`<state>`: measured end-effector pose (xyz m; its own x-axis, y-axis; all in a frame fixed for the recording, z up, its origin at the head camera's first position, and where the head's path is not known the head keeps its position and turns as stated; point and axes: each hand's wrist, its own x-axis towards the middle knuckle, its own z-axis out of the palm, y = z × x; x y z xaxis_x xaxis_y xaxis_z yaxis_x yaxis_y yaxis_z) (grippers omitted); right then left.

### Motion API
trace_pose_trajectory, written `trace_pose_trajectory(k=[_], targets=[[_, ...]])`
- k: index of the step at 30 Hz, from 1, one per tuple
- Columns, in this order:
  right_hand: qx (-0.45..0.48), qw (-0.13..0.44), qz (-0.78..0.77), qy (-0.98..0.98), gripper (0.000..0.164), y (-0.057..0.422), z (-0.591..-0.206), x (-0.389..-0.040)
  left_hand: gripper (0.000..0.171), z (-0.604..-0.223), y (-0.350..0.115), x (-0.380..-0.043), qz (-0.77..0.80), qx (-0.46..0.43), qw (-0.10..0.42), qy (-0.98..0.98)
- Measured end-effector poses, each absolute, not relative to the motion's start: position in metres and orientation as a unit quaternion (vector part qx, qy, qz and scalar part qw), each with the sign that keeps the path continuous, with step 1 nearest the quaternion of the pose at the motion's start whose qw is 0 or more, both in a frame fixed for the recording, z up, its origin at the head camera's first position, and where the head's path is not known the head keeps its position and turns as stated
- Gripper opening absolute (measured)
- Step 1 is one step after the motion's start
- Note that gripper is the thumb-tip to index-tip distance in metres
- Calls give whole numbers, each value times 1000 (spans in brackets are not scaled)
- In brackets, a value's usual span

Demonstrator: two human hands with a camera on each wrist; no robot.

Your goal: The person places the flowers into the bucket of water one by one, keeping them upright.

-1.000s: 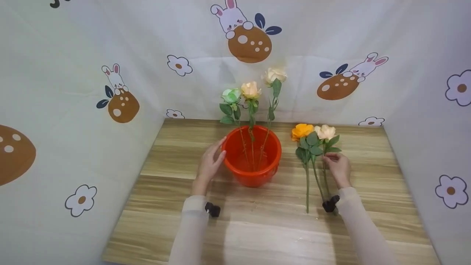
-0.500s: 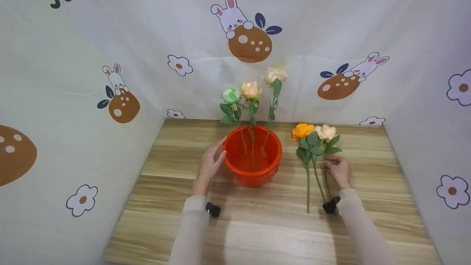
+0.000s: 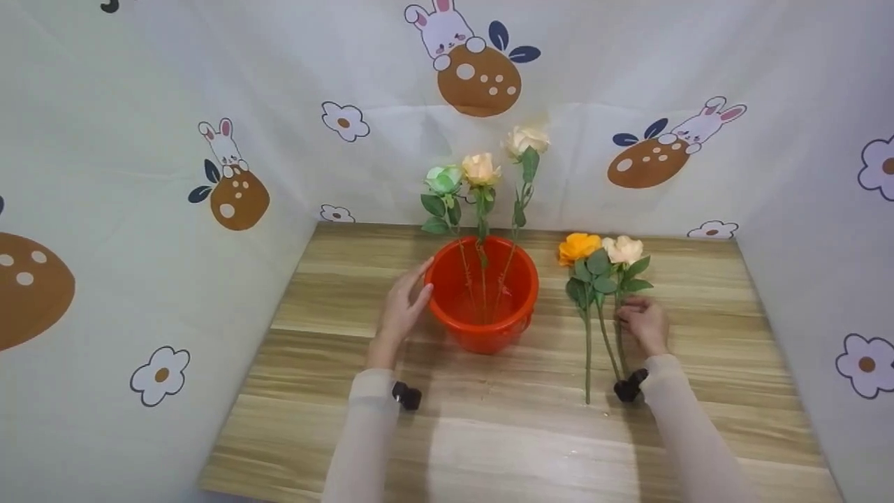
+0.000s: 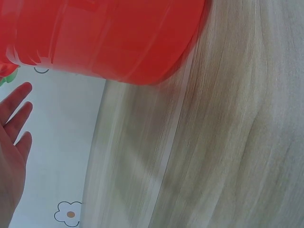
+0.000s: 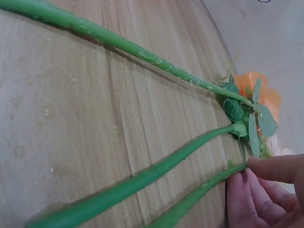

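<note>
A red bucket [image 3: 489,341] stands mid-table in the head view. My left hand [image 3: 401,307] lies along its left side, fingers fairly straight, fingertips at the rim. The left wrist view shows these fingers [image 4: 16,111] extended. Upright in the bucket are a green rose [image 3: 443,179], a peach rose [image 3: 482,170] and a taller cream rose [image 3: 527,142]. On the right, my right hand [image 3: 646,325] pinches the stem of a pale peach rose [image 3: 623,249] between thumb and fingers; in the right wrist view its stem [image 5: 197,194] runs into the fingertips. An orange flower [image 3: 578,249] lies beside it.
Another green stem [image 5: 137,183] lies between the orange flower's stem and the pinched one; leaves hide where it ends. Patterned cloth [image 3: 573,168] hangs round the back and sides of the wooden table [image 3: 503,433]. Black devices [image 3: 407,396] sit at both wrists.
My right hand has slid slightly down the pale peach rose's stem, away from the bloom. The left hand stays at the bucket. The head view has shifted a little.
</note>
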<state>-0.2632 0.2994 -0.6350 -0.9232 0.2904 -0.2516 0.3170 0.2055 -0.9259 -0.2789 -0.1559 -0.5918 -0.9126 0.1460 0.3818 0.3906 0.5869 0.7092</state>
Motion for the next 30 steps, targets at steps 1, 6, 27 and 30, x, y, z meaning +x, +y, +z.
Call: trace_pose_trajectory(k=[1, 6, 27, 30], targets=[[197, 14, -599, 776, 38, 300, -635, -264, 49, -592, -156, -279, -429, -155, 144, -878], [201, 34, -603, 771, 41, 301, -633, -265, 48, -593, -156, -281, -434, -160, 147, -874], [195, 50, -683, 703, 46, 305, -624, -260, 48, -593, -156, -281, -445, -166, 147, -868], [202, 53, -694, 689, 47, 305, -620, -260, 47, -593, -156, -280, -442, -166, 147, -869]])
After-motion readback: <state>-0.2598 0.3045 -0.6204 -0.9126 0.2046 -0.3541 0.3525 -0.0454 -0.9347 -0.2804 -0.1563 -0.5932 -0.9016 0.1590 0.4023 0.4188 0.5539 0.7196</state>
